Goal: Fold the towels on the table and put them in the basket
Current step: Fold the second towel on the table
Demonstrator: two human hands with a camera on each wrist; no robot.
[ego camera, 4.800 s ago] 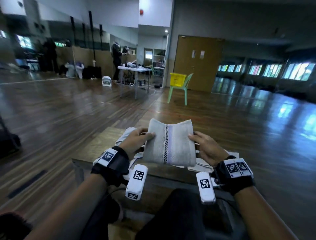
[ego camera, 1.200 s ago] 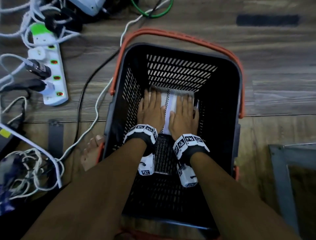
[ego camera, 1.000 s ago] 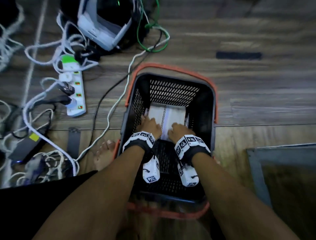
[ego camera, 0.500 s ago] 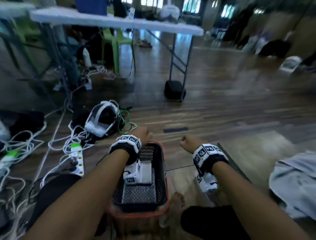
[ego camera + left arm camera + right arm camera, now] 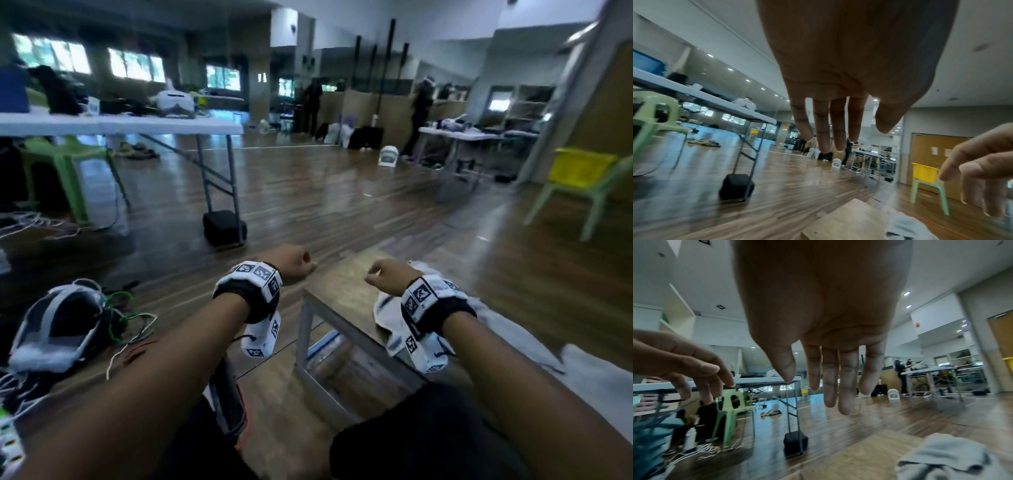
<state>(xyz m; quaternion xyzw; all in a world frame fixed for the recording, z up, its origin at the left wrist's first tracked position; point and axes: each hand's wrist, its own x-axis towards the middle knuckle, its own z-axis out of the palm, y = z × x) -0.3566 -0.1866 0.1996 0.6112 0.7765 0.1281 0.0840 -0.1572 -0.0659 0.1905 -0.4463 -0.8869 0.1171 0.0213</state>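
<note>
Pulled both hands up out of the basket since the earlier shot, where they lay flat on the folded towel inside it; also swung the view from the floor up to the table. Left hand point(image 5: 291, 265) hovered off the table's point(image 5: 346, 291) left corner, over the floor. Right hand point(image 5: 390, 275) hung above the tabletop, near its far end. Both empty, fingers loose and hanging down, a bit apart, nothing pinched or pressed, as seen in the wrist views: left point(image 5: 838, 81), right point(image 5: 828, 313).

Towels point(image 5: 387, 317) lay in a rumpled heap on the table, just under and behind the right wrist, running off toward the right edge of the head view. Well clear of the left hand, not touched by either. Looked pale grey-white, soft and creased, unfolded, with a rolled lump nearest the right hand point(image 5: 945, 456). Corner of the same heap showed low in the left wrist view point(image 5: 906, 227). Could make out only a dark wall and an orange bit of the basket point(image 5: 233, 414) down between the arms, blurry.
</note>
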